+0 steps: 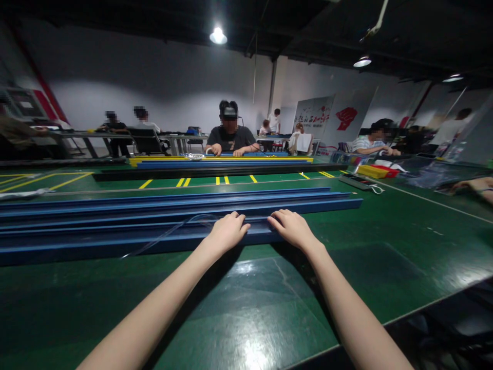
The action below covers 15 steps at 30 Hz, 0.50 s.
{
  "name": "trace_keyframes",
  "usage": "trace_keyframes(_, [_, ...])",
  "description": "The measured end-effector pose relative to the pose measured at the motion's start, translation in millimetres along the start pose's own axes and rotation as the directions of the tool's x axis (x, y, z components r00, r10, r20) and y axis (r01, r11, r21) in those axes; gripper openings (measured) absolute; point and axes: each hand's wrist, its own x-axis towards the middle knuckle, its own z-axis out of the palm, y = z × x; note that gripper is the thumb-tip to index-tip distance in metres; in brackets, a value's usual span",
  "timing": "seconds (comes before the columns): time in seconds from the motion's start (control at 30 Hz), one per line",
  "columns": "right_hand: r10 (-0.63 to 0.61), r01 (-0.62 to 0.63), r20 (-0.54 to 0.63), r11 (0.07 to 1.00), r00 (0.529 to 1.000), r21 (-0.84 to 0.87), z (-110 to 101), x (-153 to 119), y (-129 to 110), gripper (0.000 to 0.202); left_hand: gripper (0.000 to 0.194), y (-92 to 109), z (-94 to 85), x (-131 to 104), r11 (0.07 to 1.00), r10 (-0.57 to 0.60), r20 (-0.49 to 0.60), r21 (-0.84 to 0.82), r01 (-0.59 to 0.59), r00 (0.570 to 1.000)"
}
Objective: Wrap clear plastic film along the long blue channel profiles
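Note:
Across the green table (pixel 262 298) lies a long blue channel rail (pixel 96 241), its near side facing me. My left hand (pixel 229 229) is curled over this rail, fingers on the far side and thumb toward the right. Near the rail's right end, my right hand (pixel 293 228) grips it too, fingertips bent over its edge. A short bare stretch of blue shows between the hands. A thin clear plastic strip (pixel 165 236) loops out from beside my left hand and droops over the rail's front. The fingertips are partly hidden.
More blue rails (pixel 327 204) lie just beyond. Farther back are a black rail (pixel 231 169) and yellow rails (pixel 269 159), where a co-worker (pixel 231 136) sits with both hands on the work. A power strip (pixel 358 182) and a yellow tray (pixel 367 171) stand at right.

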Motion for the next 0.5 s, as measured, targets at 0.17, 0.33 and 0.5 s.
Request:
trace_keyframes(0.17, [0.099,-0.099,0.031,0.995,0.995,-0.010,-2.3,-0.7,15.2,0.041,0.034,-0.7,1.3,0.8,0.998,0.064,-0.004,-0.027,-0.064,0.998])
trace_keyframes(0.33, [0.148,-0.147,0.036,0.988,0.988,-0.038,-2.8,-1.4,20.9,0.034,0.037,0.8,1.9,-1.2,0.999,0.038,0.006,0.034,-0.038,0.999])
trace_keyframes(0.5, [0.148,-0.146,0.007,0.983,0.989,-0.112,-2.4,-0.6,12.6,0.033,0.047,3.0,7.0,-2.5,0.998,-0.063,0.076,-0.007,0.064,0.995])
